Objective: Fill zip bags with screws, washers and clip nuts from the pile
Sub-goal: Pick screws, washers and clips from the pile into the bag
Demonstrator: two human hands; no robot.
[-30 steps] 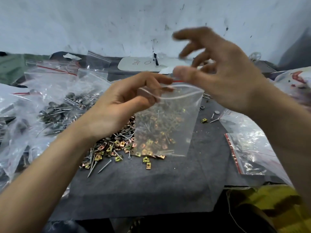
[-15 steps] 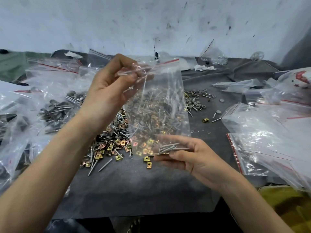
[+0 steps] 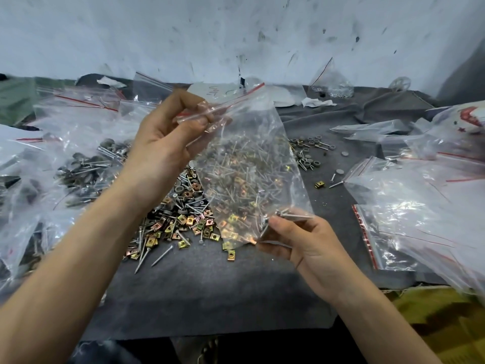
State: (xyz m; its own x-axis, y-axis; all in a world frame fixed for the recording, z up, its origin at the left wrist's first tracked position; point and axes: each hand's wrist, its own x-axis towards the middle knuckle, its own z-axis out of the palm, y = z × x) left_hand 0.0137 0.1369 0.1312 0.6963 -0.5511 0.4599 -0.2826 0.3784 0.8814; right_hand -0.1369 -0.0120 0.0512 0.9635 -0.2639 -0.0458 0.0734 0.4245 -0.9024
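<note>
Hanging over the work, a clear plastic zip bag with a red seal strip [image 3: 262, 143] is pinched at its mouth by the left hand [image 3: 162, 151], thumb and fingers curled on the strip, apparently to keep the opening raised for loading. At the bag's lower corner the right hand [image 3: 301, 245] grips a small bundle of long silver screws [image 3: 291, 214]; whether it also touches the plastic cannot be told. Beneath, partly seen through the film, lies the heaped pile of screws, grey washers and brass-coloured clip nuts [image 3: 183, 219] on the dark grey cloth-covered desk [image 3: 210, 298]. Filled clear bags [image 3: 65, 158] crowd the left side and flat clear bags [image 3: 420, 206] the right, probably kept within reach.
</note>
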